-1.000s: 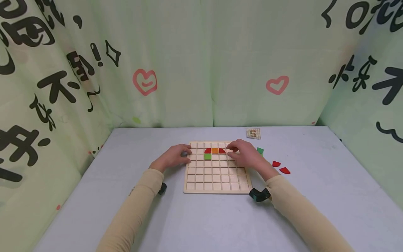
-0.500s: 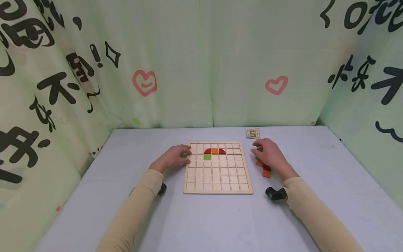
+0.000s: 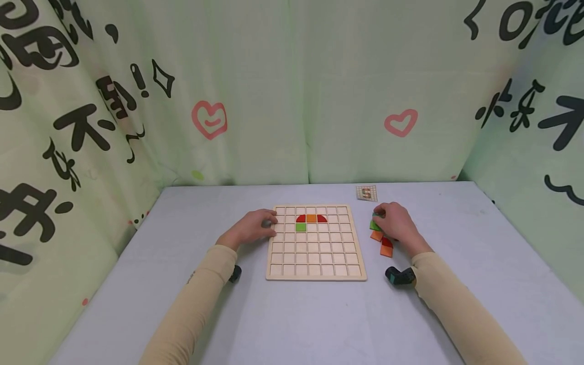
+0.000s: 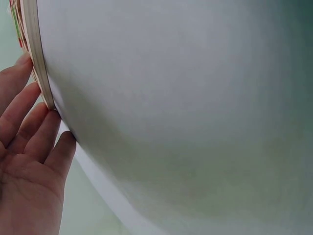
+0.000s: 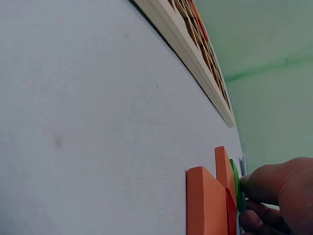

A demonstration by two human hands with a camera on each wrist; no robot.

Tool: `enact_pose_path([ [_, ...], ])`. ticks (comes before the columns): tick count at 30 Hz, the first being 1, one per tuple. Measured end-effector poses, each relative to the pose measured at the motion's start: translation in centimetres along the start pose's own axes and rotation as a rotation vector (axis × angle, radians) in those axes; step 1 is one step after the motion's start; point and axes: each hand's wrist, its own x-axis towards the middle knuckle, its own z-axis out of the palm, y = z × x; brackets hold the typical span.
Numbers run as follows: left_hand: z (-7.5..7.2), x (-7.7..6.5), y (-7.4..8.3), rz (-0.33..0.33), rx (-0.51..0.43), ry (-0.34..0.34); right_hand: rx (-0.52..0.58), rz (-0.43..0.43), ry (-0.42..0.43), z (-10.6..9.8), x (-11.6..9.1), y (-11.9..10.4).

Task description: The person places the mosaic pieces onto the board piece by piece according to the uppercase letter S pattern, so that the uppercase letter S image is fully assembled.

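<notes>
A square wooden grid board point(image 3: 319, 257) lies on the table. Near its top, cells hold two red quarter-round tiles point(image 3: 322, 219), an orange square tile point(image 3: 311, 218) and a light green square tile point(image 3: 301, 227). My left hand point(image 3: 252, 225) rests at the board's left edge; in the left wrist view its fingertips point(image 4: 56, 120) touch the wooden rim. Right of the board, my right hand point(image 3: 396, 221) pinches a green tile point(image 5: 235, 183) between thumb and fingers. Beside it lie orange square tiles point(image 3: 386, 251) and a red tile point(image 3: 387, 242), partly under the hand.
A small card with a printed grid pattern point(image 3: 367, 193) lies beyond the board's upper right corner. The white-covered table point(image 3: 315, 324) is enclosed by pale green curtains point(image 3: 269, 101) at the back and sides. Both wrists carry black devices point(image 3: 399, 276).
My right hand has left the board's upper right and moved right to the loose tiles, then a little further right, where it pinches a green tile. The left hand stays at the board's edge.
</notes>
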Motion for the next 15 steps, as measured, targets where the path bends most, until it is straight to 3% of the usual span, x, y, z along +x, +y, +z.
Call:
enact_pose_path([
  [15, 0.05, 0.0, 0.06, -0.006, -0.008, 0.002, 0.033, 0.044, -0.059, -0.23, 0.23, -0.01],
])
